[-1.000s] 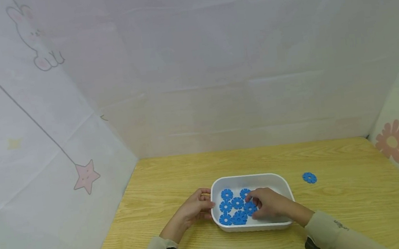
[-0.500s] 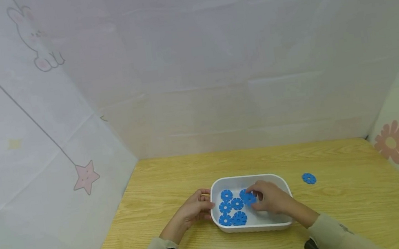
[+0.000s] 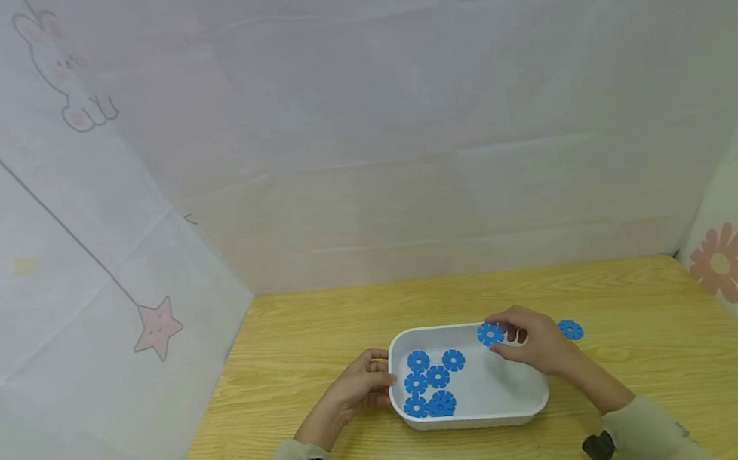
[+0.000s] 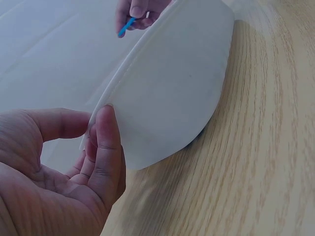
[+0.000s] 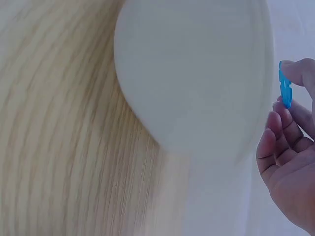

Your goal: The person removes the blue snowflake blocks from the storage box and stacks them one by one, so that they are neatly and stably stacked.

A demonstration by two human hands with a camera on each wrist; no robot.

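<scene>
A white plastic tub [image 3: 493,422] stands on the wooden table. My left hand [image 3: 357,389] grips its left rim, thumb on one side and fingers on the other, as the left wrist view shows [image 4: 69,162]. My right hand [image 3: 533,340] is raised over the tub's right part and pinches a blue notched disc [image 3: 490,334] by its edges between thumb and forefinger. Seen edge-on in the right wrist view, that disc [image 5: 285,86] is above the rim. Several more blue notched discs [image 3: 437,376] lie in the tub's left half, some overlapping at the front.
One loose blue disc [image 3: 570,329] lies on the wooden table [image 3: 312,327] to the right of the tub, just beyond my right hand. Pale printed cloth [image 3: 400,143] hangs behind the table and along both sides.
My right hand has picked up a disc from inside the tub and lifted it up and to the right. The left hand keeps its place on the rim.
</scene>
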